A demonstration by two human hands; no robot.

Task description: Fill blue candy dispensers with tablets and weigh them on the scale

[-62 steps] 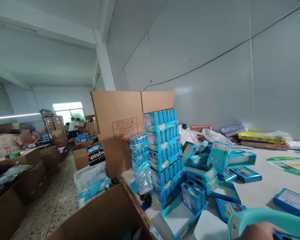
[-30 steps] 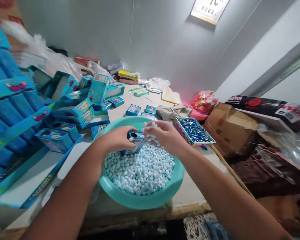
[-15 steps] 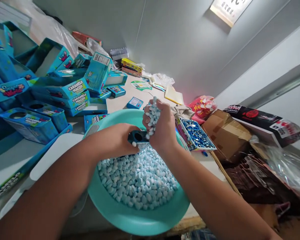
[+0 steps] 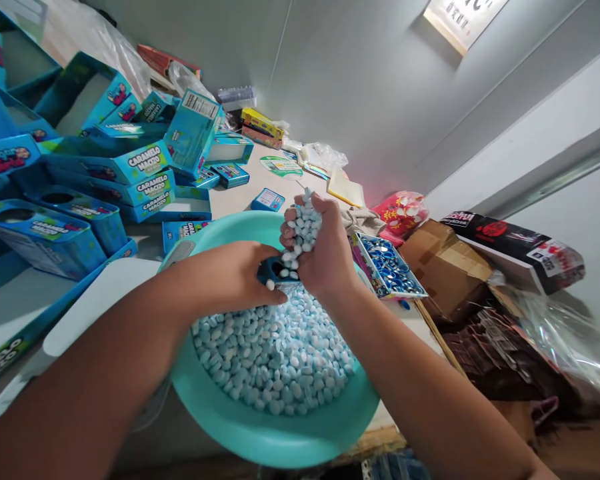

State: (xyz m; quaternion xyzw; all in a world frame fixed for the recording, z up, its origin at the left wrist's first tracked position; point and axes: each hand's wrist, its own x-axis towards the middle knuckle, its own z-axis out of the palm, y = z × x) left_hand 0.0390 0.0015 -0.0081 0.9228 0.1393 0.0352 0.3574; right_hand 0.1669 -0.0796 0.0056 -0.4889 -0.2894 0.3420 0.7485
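Soft, moderately bright light spreads unevenly over the grey wall, with a faint pink tint above the red bag. A shadow hugs the lower left of the hanging sign, so light seems to come from the upper right. The candies are pale and fairly crisp; the left hand shades those beneath it. Glare streaks the clear plastic. The left forearm is dark and smeared towards the corner, wide-angle distortion stretches the outer boxes, and the bottom edge sinks into dimness.
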